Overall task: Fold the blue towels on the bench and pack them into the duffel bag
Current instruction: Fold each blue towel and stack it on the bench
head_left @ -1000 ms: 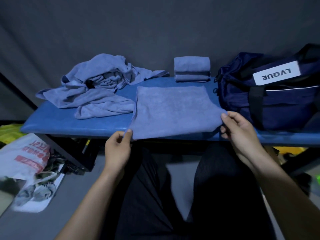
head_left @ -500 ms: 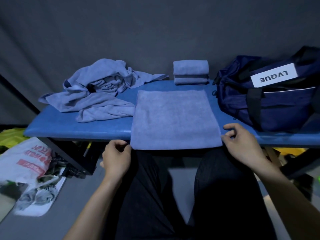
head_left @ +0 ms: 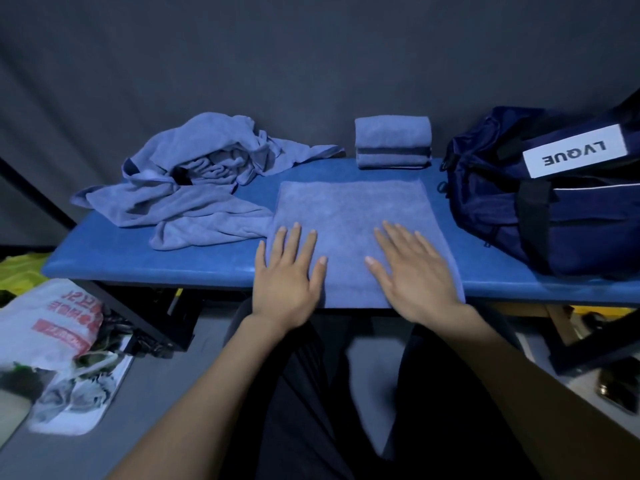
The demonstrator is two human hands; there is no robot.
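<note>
Left hand and right hand lay flat, fingers spread, gripping nothing, pressing the half-folded towel smooth for its next fold. Duffel bag waited right of them.

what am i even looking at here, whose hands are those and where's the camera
The camera sits on a person's head, looking down at their own bare hands. The left hand and right hand lie flat and open on a spread blue towel, holding nothing. It lies on a blue bench. To the left is a heap of unfolded towels, at the back a small stack of folded towels, and on the right a dark duffel bag.
</note>
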